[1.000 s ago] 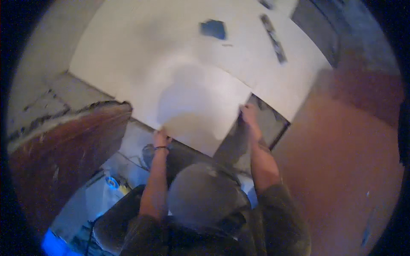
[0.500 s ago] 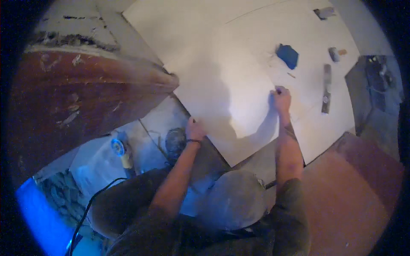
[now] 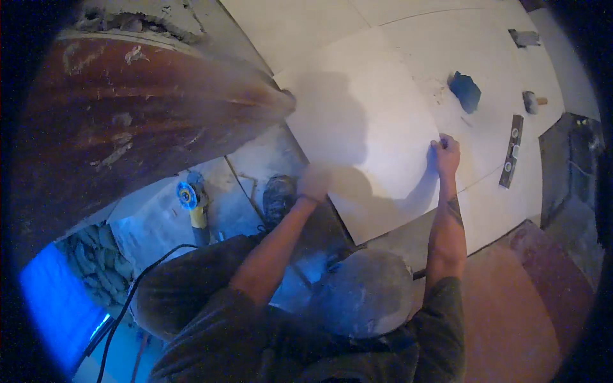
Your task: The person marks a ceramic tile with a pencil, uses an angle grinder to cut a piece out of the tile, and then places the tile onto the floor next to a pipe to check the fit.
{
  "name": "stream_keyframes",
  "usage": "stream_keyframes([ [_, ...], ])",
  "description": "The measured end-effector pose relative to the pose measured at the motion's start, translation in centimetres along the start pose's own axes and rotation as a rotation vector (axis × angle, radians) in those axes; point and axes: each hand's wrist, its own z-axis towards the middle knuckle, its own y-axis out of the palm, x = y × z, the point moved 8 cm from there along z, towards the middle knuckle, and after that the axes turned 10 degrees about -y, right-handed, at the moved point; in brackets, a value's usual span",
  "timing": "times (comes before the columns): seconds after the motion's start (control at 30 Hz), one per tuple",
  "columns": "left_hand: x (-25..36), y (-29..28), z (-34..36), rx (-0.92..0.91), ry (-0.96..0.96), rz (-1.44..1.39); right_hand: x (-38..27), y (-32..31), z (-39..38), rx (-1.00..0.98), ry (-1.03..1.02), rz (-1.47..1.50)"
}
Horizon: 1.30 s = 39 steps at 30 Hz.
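A large white tile (image 3: 377,115) lies flat in front of me, its near corner pointing toward my knees. The fingers of my right hand (image 3: 446,155) are pinched together at the tile's right edge. Over its left edge is my left hand (image 3: 315,182), smeared by motion so that its fingers cannot be made out. My shadow falls across the tile's surface. Beyond my right hand lie a dark blue crumpled piece (image 3: 465,92), perhaps a cloth, and a spirit level (image 3: 511,152).
More pale tiles (image 3: 306,25) surround this one. A mallet-like tool (image 3: 531,102) and a small grey piece (image 3: 524,39) lie at the far right. To my left are a reddish-brown curved panel (image 3: 159,115), an angle grinder (image 3: 196,204) and a black cable (image 3: 137,287).
My view has shifted, so most things sit further right. My left hand, earlier sharp at the tile's left edge, is now blurred. My right hand remains at the right edge.
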Motion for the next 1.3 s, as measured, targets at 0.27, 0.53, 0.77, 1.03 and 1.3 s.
stream_keyframes([
  [0.27,-8.9,4.8,5.1,0.019,0.079,0.250,-0.6,1.3,1.9,-0.110,-0.022,0.068],
  [0.53,-10.9,4.7,4.5,0.025,-0.282,-0.389,3.5,1.8,0.9,-0.098,0.067,0.212],
  [0.77,-9.4,5.0,5.6,-0.099,-0.277,-0.133,2.5,1.0,-0.2,-0.039,0.098,0.126],
  [1.03,-10.7,6.4,4.4,0.011,-0.031,0.269,0.0,0.8,-0.2,-0.071,0.023,0.070],
  [1.3,-9.0,5.5,3.1,0.032,-0.202,-0.317,1.2,0.9,-0.2,-0.049,0.103,0.156],
])
